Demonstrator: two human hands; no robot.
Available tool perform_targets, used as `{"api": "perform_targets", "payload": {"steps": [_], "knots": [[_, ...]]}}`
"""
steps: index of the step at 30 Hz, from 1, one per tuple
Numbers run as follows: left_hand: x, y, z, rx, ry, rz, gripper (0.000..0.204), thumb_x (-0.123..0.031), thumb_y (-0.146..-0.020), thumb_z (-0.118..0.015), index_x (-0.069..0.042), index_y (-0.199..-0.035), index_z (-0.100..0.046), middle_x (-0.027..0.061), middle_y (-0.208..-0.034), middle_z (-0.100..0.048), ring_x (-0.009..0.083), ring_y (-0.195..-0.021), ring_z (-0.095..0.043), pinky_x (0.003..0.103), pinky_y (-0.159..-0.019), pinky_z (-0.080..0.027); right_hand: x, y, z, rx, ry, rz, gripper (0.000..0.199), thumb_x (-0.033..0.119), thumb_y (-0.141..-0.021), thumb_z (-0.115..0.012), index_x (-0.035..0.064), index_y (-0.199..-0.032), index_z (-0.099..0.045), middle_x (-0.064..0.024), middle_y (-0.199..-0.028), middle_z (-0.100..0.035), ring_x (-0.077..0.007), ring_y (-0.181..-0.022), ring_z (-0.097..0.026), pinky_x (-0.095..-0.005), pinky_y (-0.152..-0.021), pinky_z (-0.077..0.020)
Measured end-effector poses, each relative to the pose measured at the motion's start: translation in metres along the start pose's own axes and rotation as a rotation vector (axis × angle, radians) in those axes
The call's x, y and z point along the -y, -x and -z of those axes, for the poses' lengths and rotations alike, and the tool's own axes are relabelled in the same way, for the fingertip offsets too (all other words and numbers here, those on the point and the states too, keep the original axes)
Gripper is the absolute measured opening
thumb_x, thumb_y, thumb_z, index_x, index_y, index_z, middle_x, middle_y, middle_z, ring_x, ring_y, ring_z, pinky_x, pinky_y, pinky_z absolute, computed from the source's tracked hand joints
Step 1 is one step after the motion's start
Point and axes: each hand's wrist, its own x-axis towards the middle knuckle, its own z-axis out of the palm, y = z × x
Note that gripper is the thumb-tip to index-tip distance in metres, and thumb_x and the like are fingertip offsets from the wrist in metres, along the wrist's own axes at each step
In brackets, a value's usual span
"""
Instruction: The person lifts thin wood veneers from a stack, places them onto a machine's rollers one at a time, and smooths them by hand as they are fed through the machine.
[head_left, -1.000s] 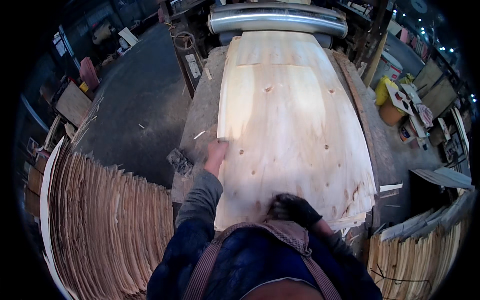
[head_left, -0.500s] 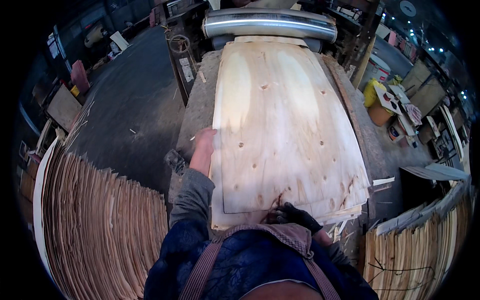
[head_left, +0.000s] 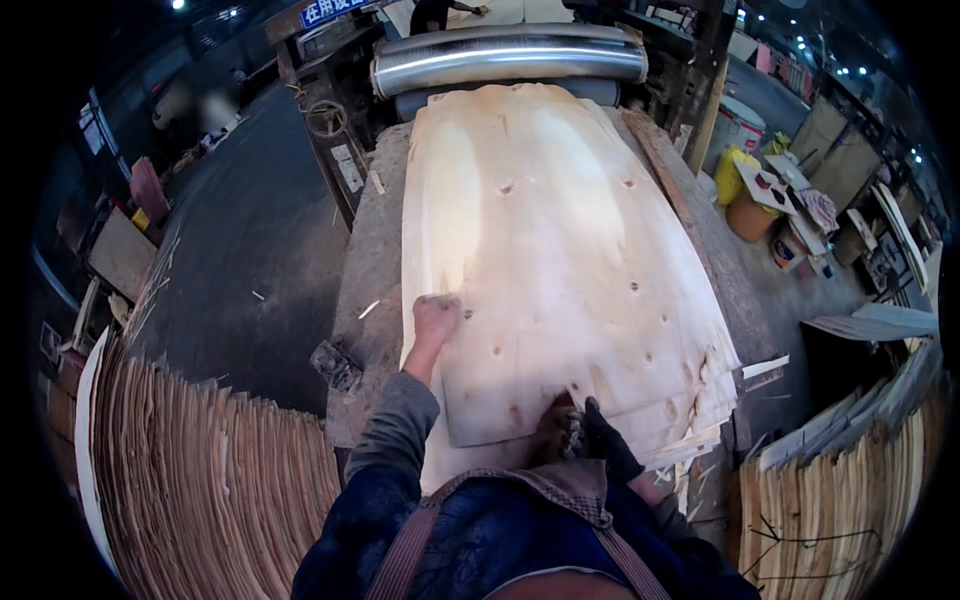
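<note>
A pale, knotty wood veneer sheet (head_left: 560,250) lies on top of a few similar sheets on the worktable. My bare left hand (head_left: 436,320) is closed at its left edge, with the fingers curled over the wood. My right hand (head_left: 608,440), in a dark glove, pinches the near edge close to my apron. The near edge bends up there beside a dark, split patch, and part of the fingers is hidden. The sheet's far end reaches a shiny metal roller (head_left: 510,65), where it looks wavy.
Tall stacks of veneer stand on edge at the left (head_left: 210,480) and the right (head_left: 840,490). A handwheel (head_left: 328,118) is on the machine frame. Buckets and a yellow bag (head_left: 735,172) are at the right. Beyond the roller, another person's arm (head_left: 465,8) shows.
My left hand has moved nearer and slightly right along the sheet's edge. At the near edge, my right hand has turned and lifted the wood. A person's arm has come into view beyond the roller.
</note>
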Motion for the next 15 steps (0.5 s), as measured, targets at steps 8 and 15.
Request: {"api": "perform_targets", "payload": {"steps": [8,15], "knots": [[0.014,0.006,0.049,0.262,0.865,0.528,0.030,-0.027,-0.088,-0.047,-0.003,-0.103,-0.056,0.0041,-0.087,-0.058,0.0129,-0.080,-0.053,0.026,-0.068,-0.041,0.030,-0.121,-0.015,0.012,0.222,0.097,0.013,0.020,-0.090,-0.047,0.0122,-0.099,-0.053,-0.0057,-0.089,-0.058,-0.0185,-0.074,-0.056,-0.0331,-0.066,-0.0488],[0.005,0.038,0.049,0.209,0.536,0.356,0.065,-0.034,-0.084,-0.049,0.000,-0.134,-0.026,0.0226,-0.124,-0.045,0.0305,-0.114,-0.047,0.033,-0.093,-0.037,0.111,-0.254,-0.027,0.271,0.121,0.216,0.027,0.022,-0.087,-0.051,0.0093,-0.111,-0.051,-0.0127,-0.102,-0.056,-0.0293,-0.093,-0.056,-0.0455,-0.084,-0.0469]]}}
